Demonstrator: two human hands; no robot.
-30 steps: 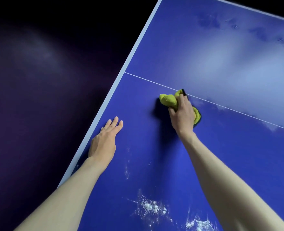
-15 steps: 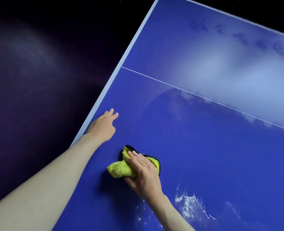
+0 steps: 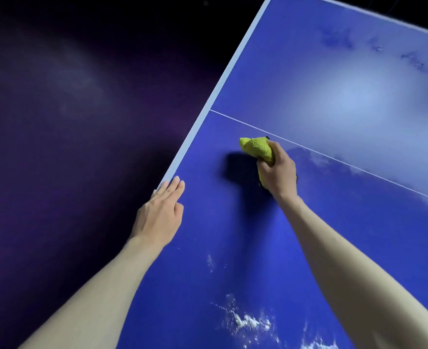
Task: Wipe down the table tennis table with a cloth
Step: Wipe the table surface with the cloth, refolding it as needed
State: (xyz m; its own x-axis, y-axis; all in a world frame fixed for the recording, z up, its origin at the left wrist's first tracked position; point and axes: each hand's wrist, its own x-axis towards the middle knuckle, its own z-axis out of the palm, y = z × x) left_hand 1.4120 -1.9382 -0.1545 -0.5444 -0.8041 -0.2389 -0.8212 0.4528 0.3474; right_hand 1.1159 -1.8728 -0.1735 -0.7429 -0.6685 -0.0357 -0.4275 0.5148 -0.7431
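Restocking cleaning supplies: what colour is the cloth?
Yellow-green cloth, gripped by the right hand; head view.

Blue table (image 3: 333, 235) bears yellow cloth (image 3: 257, 148) and white powder (image 3: 248, 322).

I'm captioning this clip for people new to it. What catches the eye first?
The yellow-green cloth, gripped in the right hand just short of the thin white line on the blue table. Next, white splatter at the near end, between the arms. The left hand rests flat at the table's pale left edge.
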